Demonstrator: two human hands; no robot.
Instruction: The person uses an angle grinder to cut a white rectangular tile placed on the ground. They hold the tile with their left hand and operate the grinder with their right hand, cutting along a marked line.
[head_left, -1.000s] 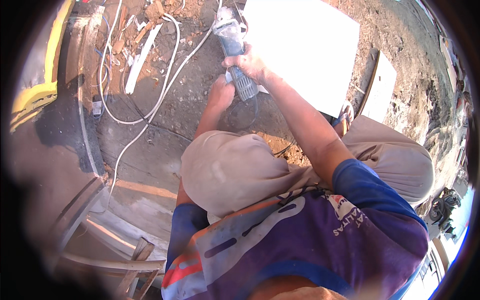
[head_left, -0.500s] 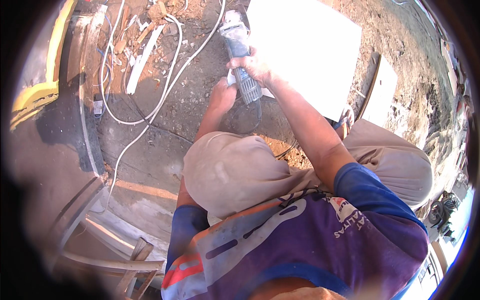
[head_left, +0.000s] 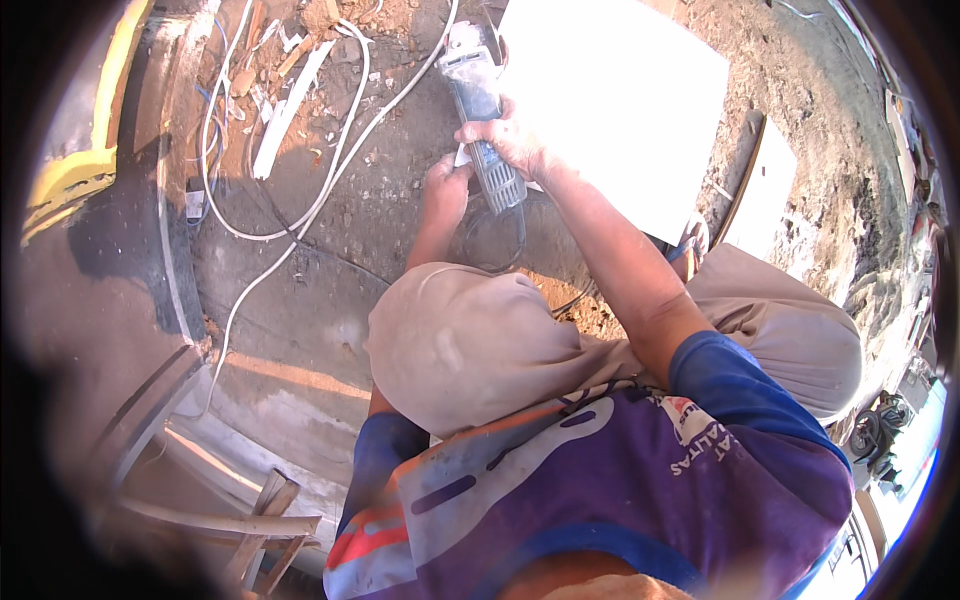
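Note:
My right hand (head_left: 512, 140) is wrapped round the body of an angle grinder (head_left: 485, 105). The tool lies lengthwise along the left edge of a large white sheet (head_left: 620, 110), its head pointing away from me. Part of the disc (head_left: 494, 35) shows beside the head, close to that edge; whether it touches the sheet I cannot tell. Just left of the grinder, my left hand (head_left: 445, 187) is closed on a small white bit that looks like the sheet's near left corner. Its fingertips are partly hidden. A dark cord (head_left: 521, 235) leaves the grinder's rear end.
A white cable (head_left: 330, 185) loops over the dirt floor on the left. Beyond it lie wood scraps and a white strip (head_left: 290, 110). On the right, a narrow white board (head_left: 770, 180) rests on rough ground. A wooden frame (head_left: 270, 520) stands at lower left.
Grinder and both hands keep nearly the same places and the same grip. The picture has shifted slightly; I see no clear advance along the sheet's edge.

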